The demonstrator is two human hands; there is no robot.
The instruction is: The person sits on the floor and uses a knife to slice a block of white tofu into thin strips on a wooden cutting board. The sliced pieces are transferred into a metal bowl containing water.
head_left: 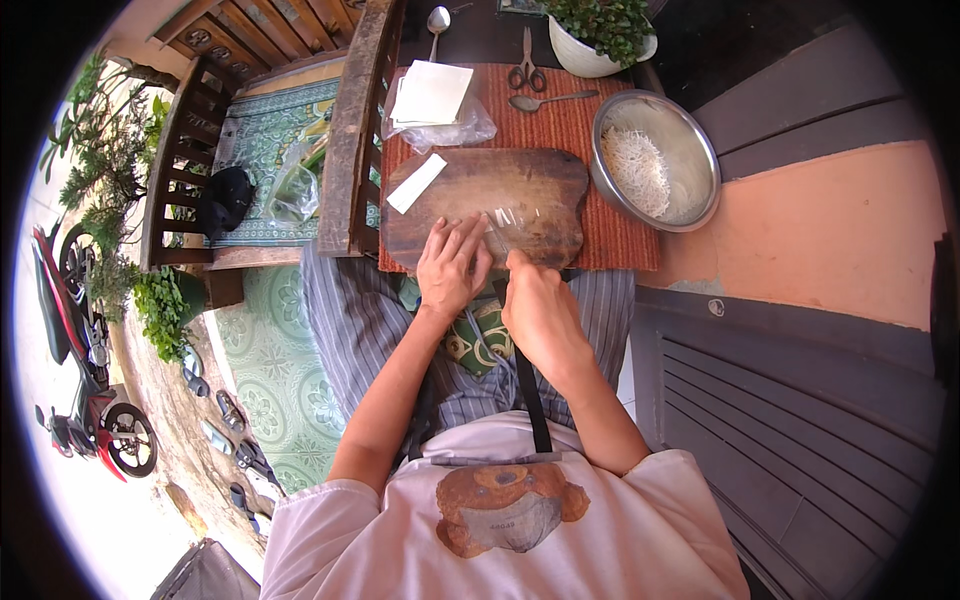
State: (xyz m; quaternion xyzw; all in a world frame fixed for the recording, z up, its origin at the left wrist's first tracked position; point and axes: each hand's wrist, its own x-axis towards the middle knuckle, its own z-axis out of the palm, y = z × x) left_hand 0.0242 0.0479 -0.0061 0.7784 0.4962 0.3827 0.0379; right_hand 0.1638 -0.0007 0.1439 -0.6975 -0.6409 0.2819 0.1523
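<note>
My right hand is closed round the handle of a knife, whose blade shows as a grey sliver at the cutting board's near side. Close beside the blade, my left hand presses down with its fingers bent and together; whatever lies under them is hidden. Just beyond the blade, several thin white strips rest on the wooden cutting board. A wider white strip lies at the board's left. Behind it, a stack of white square sheets sits on a clear plastic bag.
Right of the board stands a metal bowl holding fine white shreds. Scissors, a spoon and another spoon lie at the back, near a potted plant. A wooden bench borders the left side.
</note>
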